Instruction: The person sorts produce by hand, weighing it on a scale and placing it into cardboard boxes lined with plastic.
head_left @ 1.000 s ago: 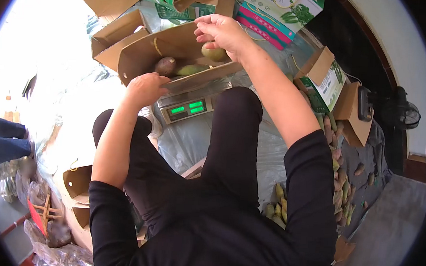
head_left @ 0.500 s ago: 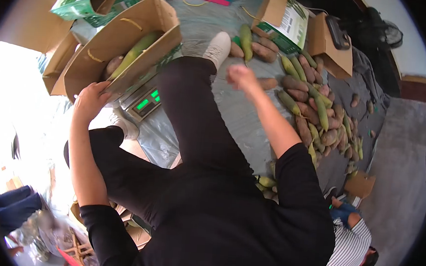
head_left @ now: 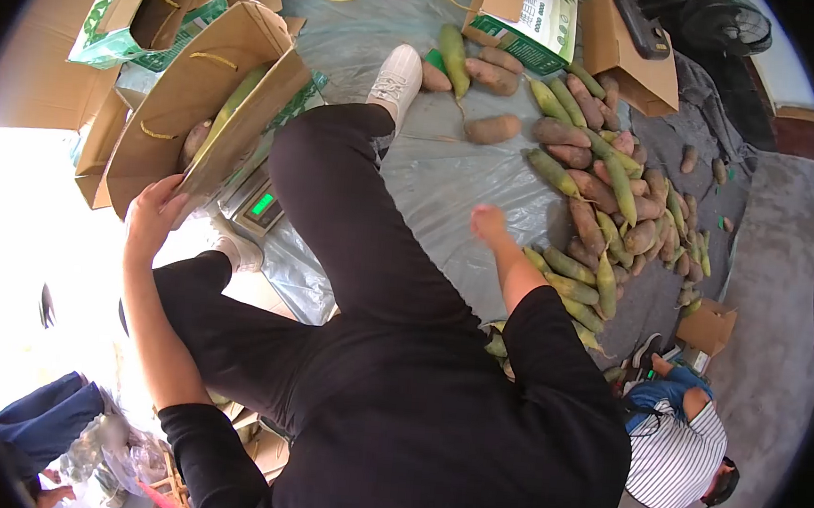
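My left hand point(head_left: 155, 213) grips the near edge of an open cardboard carton point(head_left: 157, 109) with yellow cord handles. Inside the carton lie a long green radish point(head_left: 233, 110) and a brownish-pink root point(head_left: 195, 143). The carton rests at a digital scale point(head_left: 257, 210) with a lit green display. My right hand point(head_left: 489, 224) is closed like a fist, with nothing showing in it, above the plastic sheet point(head_left: 440, 186) beside my leg. A pile of green radishes and reddish roots point(head_left: 600, 187) lies to its right. A single root point(head_left: 492, 129) lies farther ahead.
More open cartons point(head_left: 146, 9) stand at the upper left. A green-and-white carton point(head_left: 527, 22) and a brown box point(head_left: 628, 57) with a black device stand beyond the pile. A fan point(head_left: 725, 23) is at the upper right. A person in a striped shirt point(head_left: 680, 462) crouches at the lower right.
My right hand has drawn back toward my body, away from the single root near my foot. My left hand stays on the carton edge. The view has shifted slightly.
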Tool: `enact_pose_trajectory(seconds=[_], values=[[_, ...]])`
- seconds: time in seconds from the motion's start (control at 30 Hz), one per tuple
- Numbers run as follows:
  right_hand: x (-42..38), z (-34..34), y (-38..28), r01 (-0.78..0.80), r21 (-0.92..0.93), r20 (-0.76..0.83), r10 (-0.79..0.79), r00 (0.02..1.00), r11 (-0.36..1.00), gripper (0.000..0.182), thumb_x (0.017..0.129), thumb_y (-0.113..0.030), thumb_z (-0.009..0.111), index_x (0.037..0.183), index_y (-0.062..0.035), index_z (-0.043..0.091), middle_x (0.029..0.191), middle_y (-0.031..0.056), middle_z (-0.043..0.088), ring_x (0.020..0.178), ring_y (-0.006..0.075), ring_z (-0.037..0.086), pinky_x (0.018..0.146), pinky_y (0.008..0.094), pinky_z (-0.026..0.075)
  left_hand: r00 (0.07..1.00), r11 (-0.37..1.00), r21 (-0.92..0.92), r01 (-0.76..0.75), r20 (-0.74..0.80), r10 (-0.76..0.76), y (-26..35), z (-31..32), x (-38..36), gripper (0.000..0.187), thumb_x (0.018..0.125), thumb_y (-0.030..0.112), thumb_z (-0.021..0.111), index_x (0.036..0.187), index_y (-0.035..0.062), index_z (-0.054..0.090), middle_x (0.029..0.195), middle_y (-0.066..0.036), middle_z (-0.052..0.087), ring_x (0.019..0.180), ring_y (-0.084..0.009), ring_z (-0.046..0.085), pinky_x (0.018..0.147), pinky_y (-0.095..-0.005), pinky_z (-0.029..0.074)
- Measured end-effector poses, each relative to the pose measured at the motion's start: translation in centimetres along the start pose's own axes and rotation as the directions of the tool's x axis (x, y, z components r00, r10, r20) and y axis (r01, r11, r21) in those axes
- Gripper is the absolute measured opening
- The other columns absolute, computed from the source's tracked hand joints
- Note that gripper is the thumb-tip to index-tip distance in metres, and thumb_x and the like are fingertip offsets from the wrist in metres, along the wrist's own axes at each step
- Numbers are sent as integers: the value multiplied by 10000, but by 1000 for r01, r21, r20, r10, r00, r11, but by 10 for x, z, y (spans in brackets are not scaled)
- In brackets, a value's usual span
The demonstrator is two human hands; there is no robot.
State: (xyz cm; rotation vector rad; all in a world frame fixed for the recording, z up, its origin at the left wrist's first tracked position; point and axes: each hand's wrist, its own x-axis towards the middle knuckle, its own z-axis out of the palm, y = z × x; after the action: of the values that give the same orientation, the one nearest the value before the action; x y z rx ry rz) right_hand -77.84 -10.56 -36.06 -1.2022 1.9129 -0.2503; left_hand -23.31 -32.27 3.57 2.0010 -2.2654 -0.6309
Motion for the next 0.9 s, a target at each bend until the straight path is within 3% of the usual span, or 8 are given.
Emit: enact_pose_trajectory(seconds=[0.07, 0.1, 0.13, 0.17, 0.5, 0.7, 0.77, 0.9], values=[[24, 4, 17, 71, 180, -157, -42, 987, 981, 82, 800, -174, 564, 858, -122, 589, 691, 17, 573, 585, 143, 553, 482, 299, 432, 1000, 999, -33, 0, -3, 0, -6, 3, 1, 350, 761, 195, 639, 1090, 78, 623, 924, -139, 631, 845, -258, 609, 760, -339, 464], [21, -8, -6, 69, 183, -152, -41, 987, 981, 82, 800, -174, 564, 858, -122, 589, 691, 17, 573, 585, 143, 553, 482, 299, 432, 1000, 998, -70, -3, -8, 3, -8, 4, 2, 353, 761, 197, 640, 1093, 79, 623, 915, -136, 629, 833, -246, 608, 755, -327, 463], [11, -34, -52, -182, 492, -109, 267, 957, 852, 93, 797, -175, 574, 879, -132, 584, 718, 10, 573, 611, 146, 550, 504, 313, 434, 1000, 998, -66, -1, -6, 1, -7, 3, 2, 353, 761, 197, 640, 1093, 79, 623, 915, -136, 629, 833, -246, 608, 755, -327, 463], [6, -52, -83, -379, 729, 30, 527, 849, 570, 112, 794, -175, 585, 901, -143, 579, 746, 3, 572, 637, 150, 548, 527, 327, 435, 1000, 998, -58, 15, 8, -15, -6, 2, 2, 362, 760, 197, 645, 1097, 69, 621, 904, -132, 627, 817, -232, 602, 749, -319, 463], [68, -91, -106, -396, 783, 65, 570, 819, 479, 164, 795, -196, 614, 943, -145, 565, 808, 16, 548, 704, 187, 521, 610, 379, 419, 998, 990, -130, 46, 39, -41, -6, 5, 14, 419, 748, 208, 674, 1112, 14, 604, 821, -103, 594, 757, -173, 570, 698, -291, 469], [106, -96, -98, -386, 864, 95, 650, 754, 322, 317, 799, -296, 658, 1026, -106, 546, 953, 66, 519, 791, 226, 500, 645, 424, 418, 991, 970, -217, 108, 100, -88, 1, 3, 19, 419, 743, 126, 681, 1129, -8, 587, 872, -84, 570, 761, -151, 556, 683, -268, 481], [112, -100, -106, -313, 928, 72, 729, 681, 201, 415, 777, -306, 691, 1086, -86, 520, 1013, 87, 488, 852, 252, 480, 682, 455, 424, 989, 969, -217, 121, 105, -100, 0, 3, 21, 420, 740, 110, 681, 1131, -11, 586, 890, -81, 568, 770, -146, 553, 691, -261, 480], [130, -100, -108, -307, 937, 42, 816, 576, 168, 485, 751, -292, 723, 1125, -77, 502, 1064, 93, 465, 904, 266, 461, 710, 478, 425, 986, 963, -229, 142, 118, -118, 0, 4, 25, 439, 734, 107, 684, 1145, -9, 579, 885, -87, 577, 797, -149, 555, 715, -267, 482]])
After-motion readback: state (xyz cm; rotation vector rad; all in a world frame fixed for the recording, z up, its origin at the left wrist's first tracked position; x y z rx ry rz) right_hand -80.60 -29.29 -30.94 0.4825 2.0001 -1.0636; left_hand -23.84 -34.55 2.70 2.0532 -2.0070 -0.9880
